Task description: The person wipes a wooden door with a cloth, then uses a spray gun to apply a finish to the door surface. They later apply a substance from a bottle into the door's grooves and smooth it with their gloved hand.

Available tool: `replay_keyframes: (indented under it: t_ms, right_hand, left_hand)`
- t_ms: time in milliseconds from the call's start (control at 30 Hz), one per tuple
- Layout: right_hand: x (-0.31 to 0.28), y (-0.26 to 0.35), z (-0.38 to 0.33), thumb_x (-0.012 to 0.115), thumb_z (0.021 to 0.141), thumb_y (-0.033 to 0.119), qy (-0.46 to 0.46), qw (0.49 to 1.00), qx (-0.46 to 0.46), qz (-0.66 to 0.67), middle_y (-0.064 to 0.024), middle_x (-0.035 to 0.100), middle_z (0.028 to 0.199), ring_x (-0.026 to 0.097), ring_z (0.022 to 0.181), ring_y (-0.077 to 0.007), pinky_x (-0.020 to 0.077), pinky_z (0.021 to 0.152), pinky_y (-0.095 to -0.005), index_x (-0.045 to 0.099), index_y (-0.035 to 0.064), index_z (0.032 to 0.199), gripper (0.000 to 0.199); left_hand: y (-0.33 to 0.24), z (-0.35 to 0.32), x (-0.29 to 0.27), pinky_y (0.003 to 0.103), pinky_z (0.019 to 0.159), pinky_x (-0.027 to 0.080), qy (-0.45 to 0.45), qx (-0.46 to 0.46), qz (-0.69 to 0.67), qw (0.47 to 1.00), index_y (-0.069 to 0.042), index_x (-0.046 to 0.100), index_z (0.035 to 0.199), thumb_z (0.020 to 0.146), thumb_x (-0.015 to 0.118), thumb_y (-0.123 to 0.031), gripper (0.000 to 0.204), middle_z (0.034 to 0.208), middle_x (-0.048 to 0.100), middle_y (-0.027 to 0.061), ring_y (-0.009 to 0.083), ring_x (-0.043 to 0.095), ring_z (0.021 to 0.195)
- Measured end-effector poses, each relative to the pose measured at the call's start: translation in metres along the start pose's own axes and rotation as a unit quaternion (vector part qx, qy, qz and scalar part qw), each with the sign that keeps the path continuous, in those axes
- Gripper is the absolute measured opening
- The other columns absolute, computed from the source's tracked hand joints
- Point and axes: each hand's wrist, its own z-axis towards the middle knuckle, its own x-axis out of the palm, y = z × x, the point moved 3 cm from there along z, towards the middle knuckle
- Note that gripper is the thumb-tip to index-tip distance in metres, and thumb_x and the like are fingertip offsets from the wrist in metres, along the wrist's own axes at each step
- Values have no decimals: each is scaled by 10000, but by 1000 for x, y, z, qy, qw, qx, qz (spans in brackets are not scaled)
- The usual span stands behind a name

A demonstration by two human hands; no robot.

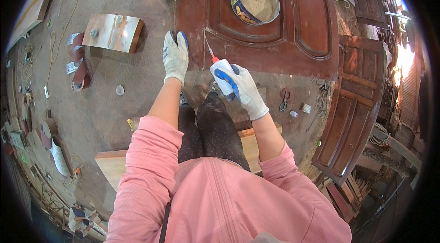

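Note:
My right hand [242, 88], in a white and blue work glove, grips a white squeeze bottle [222, 76] with a red cap. Its thin pale nozzle slants up and left over a reddish-brown panelled wooden door [275, 57], the tip close to the panel's moulded groove. My left hand [176, 56], gloved alike, lies at the door's left edge near the close corner, fingers stretched out and holding nothing. On the door's middle panel stands a round tin [238, 8] with beige powdery or pasty stuff in it.
Left on the floor are a wooden block [114, 33], a curled sanding belt [80, 68] and loose cords [52, 50]. Red-handled scissors [284, 99] lie right of my legs. Another brown door [353, 110] leans at the right. Boards [112, 162] sit beneath me.

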Motion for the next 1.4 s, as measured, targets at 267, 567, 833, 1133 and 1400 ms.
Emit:
replay_keyframes:
  t_ms: [267, 567, 833, 1133, 1400]
  right_hand:
    - [0, 3, 1, 748, 883, 376, 4, 998, 27, 53, -11, 639, 787, 579, 570, -64, 407, 410, -215, 671, 9, 1083, 425]
    - [-3, 13, -5, 760, 865, 392, 10, 994, 70, 82, -28, 647, 791, 589, 559, -78, 409, 400, -223, 666, -5, 1111, 477]
    - [-3, 20, -6, 739, 881, 385, 22, 995, 56, 80, -31, 652, 778, 601, 557, -87, 419, 404, -226, 681, -8, 1094, 451]
    - [-3, 29, -8, 773, 863, 352, 44, 991, 82, 91, -51, 672, 863, 618, 708, -89, 475, 591, -232, 685, -59, 1093, 479]
    - [1, 6, -5, 758, 892, 236, 8, 995, -30, 92, -33, 661, 987, 602, 872, -83, 488, 751, -240, 637, -12, 1157, 382]
  left_hand:
    - [-5, -1, -2, 489, 1040, 431, 9, -9, -2, 1000, 58, 465, 1386, 1050, 443, -423, 587, 1344, 556, 300, 460, 539, 1230]
    - [-3, -1, -1, 494, 1032, 435, -1, -10, -5, 1000, 63, 465, 1383, 1049, 447, -421, 589, 1338, 558, 303, 464, 541, 1224]
    - [-1, 0, 0, 495, 1031, 436, -9, 4, -9, 1000, 65, 477, 1370, 1045, 456, -416, 580, 1334, 558, 311, 467, 540, 1225]
    - [-3, -1, -1, 487, 1040, 436, -11, -8, -4, 1000, 72, 469, 1379, 1045, 457, -419, 594, 1349, 551, 311, 464, 535, 1242]
    - [3, 1, 1, 480, 1066, 412, -10, 9, -22, 1000, 66, 457, 1396, 1045, 459, -413, 593, 1374, 528, 307, 457, 508, 1269]
